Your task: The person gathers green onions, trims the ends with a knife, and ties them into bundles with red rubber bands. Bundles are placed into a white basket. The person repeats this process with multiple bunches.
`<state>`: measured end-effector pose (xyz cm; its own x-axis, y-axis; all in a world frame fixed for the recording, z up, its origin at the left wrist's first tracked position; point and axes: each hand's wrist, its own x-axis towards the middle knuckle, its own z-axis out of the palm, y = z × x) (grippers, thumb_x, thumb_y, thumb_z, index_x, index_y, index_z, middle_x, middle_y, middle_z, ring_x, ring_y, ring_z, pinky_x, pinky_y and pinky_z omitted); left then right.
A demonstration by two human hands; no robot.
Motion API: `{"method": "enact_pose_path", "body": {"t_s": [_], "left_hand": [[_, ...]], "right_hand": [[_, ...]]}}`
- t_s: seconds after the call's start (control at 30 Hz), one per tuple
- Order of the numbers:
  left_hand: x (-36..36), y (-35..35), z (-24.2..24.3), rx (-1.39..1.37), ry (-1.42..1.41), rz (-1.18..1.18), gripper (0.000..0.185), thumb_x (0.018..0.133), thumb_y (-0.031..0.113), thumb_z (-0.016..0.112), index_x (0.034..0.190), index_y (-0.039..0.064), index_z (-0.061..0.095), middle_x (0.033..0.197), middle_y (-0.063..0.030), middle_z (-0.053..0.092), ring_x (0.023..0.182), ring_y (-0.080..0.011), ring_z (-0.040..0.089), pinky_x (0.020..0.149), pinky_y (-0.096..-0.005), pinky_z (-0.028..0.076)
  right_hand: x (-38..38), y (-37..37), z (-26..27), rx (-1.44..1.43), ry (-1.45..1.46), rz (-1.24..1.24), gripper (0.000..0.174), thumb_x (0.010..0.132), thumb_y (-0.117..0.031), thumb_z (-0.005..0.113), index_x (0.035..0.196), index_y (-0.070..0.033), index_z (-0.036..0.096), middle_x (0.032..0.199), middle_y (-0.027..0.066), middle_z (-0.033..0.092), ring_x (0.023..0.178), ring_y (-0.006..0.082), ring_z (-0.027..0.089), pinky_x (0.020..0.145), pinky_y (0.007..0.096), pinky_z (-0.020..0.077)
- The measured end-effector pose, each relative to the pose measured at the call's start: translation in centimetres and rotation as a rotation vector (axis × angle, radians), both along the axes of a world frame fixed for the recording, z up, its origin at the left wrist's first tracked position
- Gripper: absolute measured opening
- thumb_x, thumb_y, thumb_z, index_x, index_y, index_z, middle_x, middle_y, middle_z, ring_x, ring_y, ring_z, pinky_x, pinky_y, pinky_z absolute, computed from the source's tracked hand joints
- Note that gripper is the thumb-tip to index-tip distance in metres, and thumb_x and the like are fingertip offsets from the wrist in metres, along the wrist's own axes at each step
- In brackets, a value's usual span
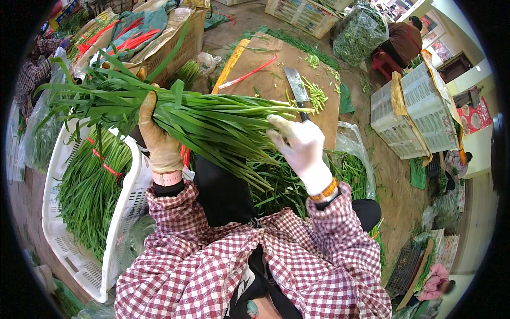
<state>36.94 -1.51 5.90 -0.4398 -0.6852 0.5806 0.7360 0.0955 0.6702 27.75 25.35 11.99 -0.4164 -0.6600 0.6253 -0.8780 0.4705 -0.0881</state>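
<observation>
A large bunch of flat-leaved green stalks, like garlic chives (191, 107), lies across my gloved left hand (156, 135), whose thumb clamps over it. Its pale cut ends point right, towards my right hand (297, 143), in a white glove with fingers bent at the stalk ends; whether they pinch a stalk is unclear. Beyond, a cleaver (296, 83) rests on a wooden board (255, 60) beside cut stalk ends (316, 93) and a red tie strip (255, 73). More loose greens (275, 179) lie below the bunch, between my legs.
At left stands a white plastic crate (119, 231) with red-tied bunches (95, 191). A crate topped with cloth and red strips (135, 40) is at upper left. White crates (414, 115) and a bagged bundle (360, 36) stand right. Several people sit around the edges.
</observation>
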Motion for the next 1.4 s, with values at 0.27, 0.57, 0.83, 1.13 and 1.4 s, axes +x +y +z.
{"method": "enact_pose_path", "body": {"t_s": [0.27, 0.57, 0.83, 1.13, 1.4], "left_hand": [[0.6, 0.2, 3.3, 0.76, 0.11, -0.416, 0.024, 0.093, 0.019, 0.063, 0.112, 0.004, 0.062, 0.102, -0.005, 0.065, 0.094, -0.0171, 0.062, 0.088, -0.0346, 0.052], [0.4, 0.5, 2.5, 0.701, 0.138, -0.458, 0.026, 0.095, 0.021, 0.06, 0.115, 0.004, 0.058, 0.105, -0.005, 0.062, 0.099, -0.015, 0.058, 0.093, -0.0318, 0.048], [0.2, 1.4, 3.0, 0.376, 0.113, -0.183, 0.028, 0.095, 0.019, 0.06, 0.117, 0.002, 0.054, 0.105, -0.0062, 0.055, 0.1, -0.017, 0.053, 0.093, -0.0328, 0.046], [0.8, 1.2, 3.9, 0.461, 0.194, -0.46, 0.024, 0.093, 0.021, 0.061, 0.105, 0.003, 0.053, 0.093, -0.0049, 0.05, 0.089, -0.0158, 0.051, 0.086, -0.0339, 0.046], [0.1, 0.9, 0.4, 0.01, -0.097, 0.046, 0.034, 0.094, 0.014, 0.061, 0.125, 0.004, 0.053, 0.117, -0.0071, 0.057, 0.105, -0.0169, 0.056, 0.098, -0.0339, 0.046]], "right_hand": [[0.2, 2.5, -1.5, -0.061, -0.466, 0.016, 0.013, 0.079, -0.013, 0.071, 0.091, -0.009, 0.068, 0.079, 0.0091, 0.069, 0.068, 0.0288, 0.064, 0.062, 0.0366, 0.051], [0.3, 13.0, -8.0, 0.501, -0.54, -0.477, 0.016, 0.086, -0.022, 0.066, 0.095, -0.009, 0.063, 0.073, 0.012, 0.068, 0.07, 0.0323, 0.067, 0.062, 0.0393, 0.0523], [2.7, 5.9, -1.9, -0.241, -0.83, -0.165, 0.025, 0.084, -0.021, 0.071, 0.107, -0.011, 0.068, 0.069, 0.0115, 0.066, 0.06, 0.025, 0.065, 0.057, 0.0334, 0.0492], [-0.4, -1.5, -1.5, 0.214, -0.465, -0.296, 0.027, 0.081, -0.035, 0.073, 0.093, -0.011, 0.072, 0.075, 0.0158, 0.068, 0.072, 0.0339, 0.067, 0.065, 0.0414, 0.0543], [-0.6, -0.5, -2.4, 0.004, -0.415, -0.23, 0.018, 0.081, -0.029, 0.073, 0.089, -0.013, 0.072, 0.074, 0.0148, 0.067, 0.068, 0.0332, 0.066, 0.061, 0.0414, 0.0532]]}}
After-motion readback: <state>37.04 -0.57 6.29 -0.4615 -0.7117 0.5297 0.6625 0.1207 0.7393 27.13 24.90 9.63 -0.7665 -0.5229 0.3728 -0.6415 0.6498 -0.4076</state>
